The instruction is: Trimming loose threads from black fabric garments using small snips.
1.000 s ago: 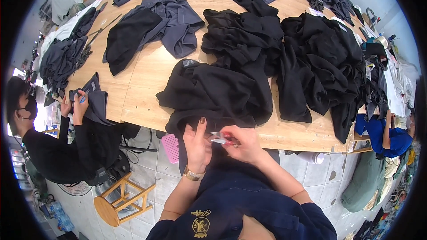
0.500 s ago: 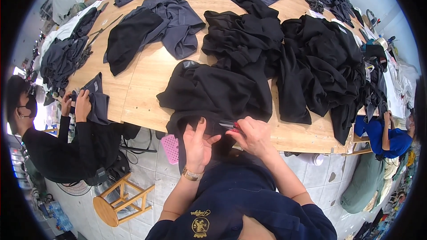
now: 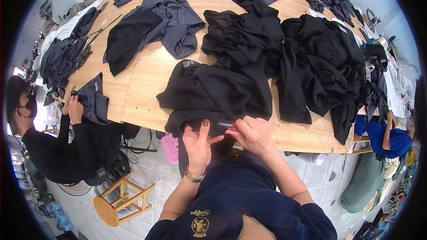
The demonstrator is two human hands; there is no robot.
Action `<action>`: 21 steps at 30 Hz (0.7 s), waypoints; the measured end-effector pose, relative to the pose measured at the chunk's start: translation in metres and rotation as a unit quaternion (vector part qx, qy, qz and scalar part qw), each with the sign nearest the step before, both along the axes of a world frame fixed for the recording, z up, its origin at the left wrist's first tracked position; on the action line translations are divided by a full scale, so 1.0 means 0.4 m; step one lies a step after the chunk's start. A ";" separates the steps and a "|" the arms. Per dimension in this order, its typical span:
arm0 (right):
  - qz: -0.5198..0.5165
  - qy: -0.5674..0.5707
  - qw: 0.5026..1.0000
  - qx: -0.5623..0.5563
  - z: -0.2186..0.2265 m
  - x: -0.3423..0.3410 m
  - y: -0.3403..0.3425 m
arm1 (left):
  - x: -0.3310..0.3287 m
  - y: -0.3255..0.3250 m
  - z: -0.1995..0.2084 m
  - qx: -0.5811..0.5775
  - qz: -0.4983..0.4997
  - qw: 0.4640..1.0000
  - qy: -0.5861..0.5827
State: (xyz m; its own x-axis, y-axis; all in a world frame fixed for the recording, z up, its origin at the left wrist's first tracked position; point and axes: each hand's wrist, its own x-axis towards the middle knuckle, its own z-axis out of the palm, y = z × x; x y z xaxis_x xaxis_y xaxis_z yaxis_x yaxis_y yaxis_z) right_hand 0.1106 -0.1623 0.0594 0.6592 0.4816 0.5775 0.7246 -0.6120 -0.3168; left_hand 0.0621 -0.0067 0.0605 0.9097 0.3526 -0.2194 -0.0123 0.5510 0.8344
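A black garment (image 3: 218,89) lies bunched at the table's front edge, its near edge hanging toward my lap. My left hand (image 3: 199,149) is at that near edge, palm up, thumb raised and some fingertips tucked behind the cloth, lightly holding it. My right hand (image 3: 252,134) is closed around small thread snips (image 3: 227,125) with red on the grip. Their metal blades point left, against the dark cloth near my left thumb. Whether the blades touch a thread is too small to tell.
More black garments (image 3: 320,66) are heaped at the right, grey and black ones (image 3: 178,26) at the far left. A masked person (image 3: 49,138) handles grey cloth at the left; another in blue (image 3: 391,138) sits right. A wooden stool (image 3: 120,200) and pink basket (image 3: 170,147) stand below the table (image 3: 142,84).
My left hand has shifted slightly down and right, its thumb closer to the snips' tips. The snips' blades now look closer together. The person at the left has moved their hands slightly.
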 end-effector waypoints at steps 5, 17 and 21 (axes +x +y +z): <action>-0.003 0.012 1.000 0.000 0.004 -0.003 -0.005 | 0.000 -0.002 0.003 0.013 0.004 1.000 -0.009; 0.003 -0.015 1.000 -0.013 -0.002 0.004 -0.001 | -0.001 -0.007 0.002 0.060 0.005 0.998 -0.023; 0.001 0.009 1.000 0.022 -0.013 -0.001 -0.002 | 0.000 -0.009 0.000 0.071 0.004 0.997 -0.030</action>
State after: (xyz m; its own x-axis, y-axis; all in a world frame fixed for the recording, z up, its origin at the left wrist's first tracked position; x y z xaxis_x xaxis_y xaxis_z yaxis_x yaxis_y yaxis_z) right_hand 0.1102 -0.1631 0.0542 0.6693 0.4566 0.5861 0.7192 -0.5962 -0.3568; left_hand 0.0622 -0.0102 0.0606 0.9169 0.3829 -0.1125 -0.0675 0.4264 0.9020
